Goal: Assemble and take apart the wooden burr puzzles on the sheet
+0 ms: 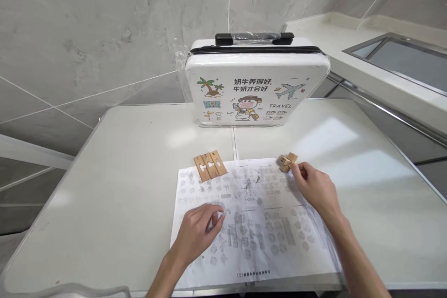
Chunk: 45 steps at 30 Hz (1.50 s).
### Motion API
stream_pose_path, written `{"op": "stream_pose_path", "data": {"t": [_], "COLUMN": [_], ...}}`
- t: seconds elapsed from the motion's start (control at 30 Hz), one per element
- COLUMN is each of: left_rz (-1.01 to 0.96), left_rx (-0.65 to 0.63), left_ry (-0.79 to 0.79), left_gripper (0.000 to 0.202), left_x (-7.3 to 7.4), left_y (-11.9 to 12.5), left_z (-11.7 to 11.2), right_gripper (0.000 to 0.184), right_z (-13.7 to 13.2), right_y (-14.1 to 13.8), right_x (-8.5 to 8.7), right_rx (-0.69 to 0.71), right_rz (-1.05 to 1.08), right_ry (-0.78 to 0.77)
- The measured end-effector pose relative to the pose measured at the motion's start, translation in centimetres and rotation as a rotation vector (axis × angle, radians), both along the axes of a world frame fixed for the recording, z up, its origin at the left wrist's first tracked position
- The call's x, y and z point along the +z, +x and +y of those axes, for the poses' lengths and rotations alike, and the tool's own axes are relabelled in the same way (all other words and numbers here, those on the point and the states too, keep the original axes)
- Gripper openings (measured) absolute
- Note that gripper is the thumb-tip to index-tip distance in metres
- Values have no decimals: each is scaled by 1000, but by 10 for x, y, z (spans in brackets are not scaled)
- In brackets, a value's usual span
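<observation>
A printed instruction sheet point(254, 223) with many small diagrams lies flat on the white table point(122, 186). My left hand point(199, 233) rests on the sheet's left part with its fingers curled loosely and nothing in them. My right hand point(314, 188) reaches to the sheet's upper right corner, and its fingertips pinch a small joined cluster of wooden puzzle pieces point(287, 162). Three flat notched wooden pieces point(210, 165) lie side by side at the sheet's top left edge, apart from both hands.
A white case point(256, 84) with cartoon prints, the word TRAVEL and a black handle stands upright at the table's far edge. A white counter with a recessed metal-rimmed basin point(401, 60) runs along the right. Grey marble wall tiles are behind.
</observation>
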State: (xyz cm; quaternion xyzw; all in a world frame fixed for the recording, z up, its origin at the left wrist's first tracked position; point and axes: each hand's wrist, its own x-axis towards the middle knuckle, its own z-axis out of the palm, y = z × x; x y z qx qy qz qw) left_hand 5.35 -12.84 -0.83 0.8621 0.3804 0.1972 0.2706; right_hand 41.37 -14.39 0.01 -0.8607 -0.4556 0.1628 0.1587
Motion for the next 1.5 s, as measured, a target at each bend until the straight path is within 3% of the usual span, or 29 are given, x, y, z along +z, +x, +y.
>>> {"op": "stream_pose_path", "data": {"t": [0.27, 0.53, 0.63, 0.8, 0.93, 1.17, 1.5], "left_rz": [-51, -87, -128, -256, -371, -444, -343], "left_rx": [48, 352, 485, 661, 753, 765, 677], "left_ry": [-5, -109, -156, -224, -265, -296, -327], "left_gripper": [14, 18, 21, 31, 38, 38, 34], "left_x": [3, 6, 6, 4, 6, 2, 4], "left_y": [-5, -14, -16, -19, -21, -21, -18], "left_z": [-2, -15, -17, -12, -9, -10, -13], "right_gripper": [55, 55, 53, 47, 43, 41, 42], "right_z": [-3, -20, -40, -79, -101, -116, -119], "right_y": [5, 5, -7, -43, -68, -80, -85], "right_x": [-1, 4, 9, 14, 6, -24, -39], "right_rx": [25, 15, 85, 308, 360, 317, 261], "right_rz": [86, 161, 223, 532, 695, 703, 639], "right_ry": [-1, -34, 26, 113, 177, 255, 285]}}
